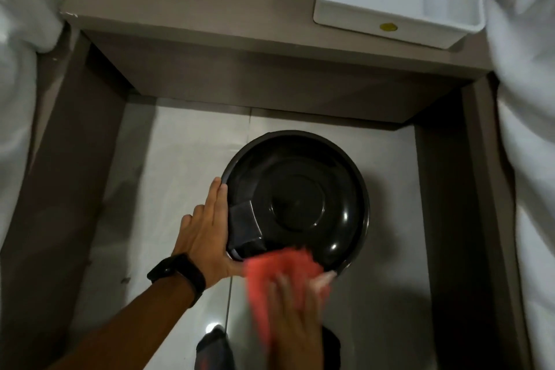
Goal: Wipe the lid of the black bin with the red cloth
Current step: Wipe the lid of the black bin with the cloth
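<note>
A round black bin stands on the pale tiled floor, seen from above, its glossy domed lid point(300, 198) shut. My left hand point(207, 231), with a black band on the wrist, lies flat against the lid's left rim with fingers straight. My right hand point(295, 315) is blurred and presses the red cloth point(279, 267) onto the lid's near edge. The cloth hangs down over the near side of the bin and hides part of that rim.
A grey-brown nightstand point(186, 9) stands beyond the bin, with a white rectangular tray point(393, 18) on its right end. White bedding point(18, 39) flanks both sides, above dark bed frames point(60, 189). A dark shoe point(214, 348) shows at the bottom.
</note>
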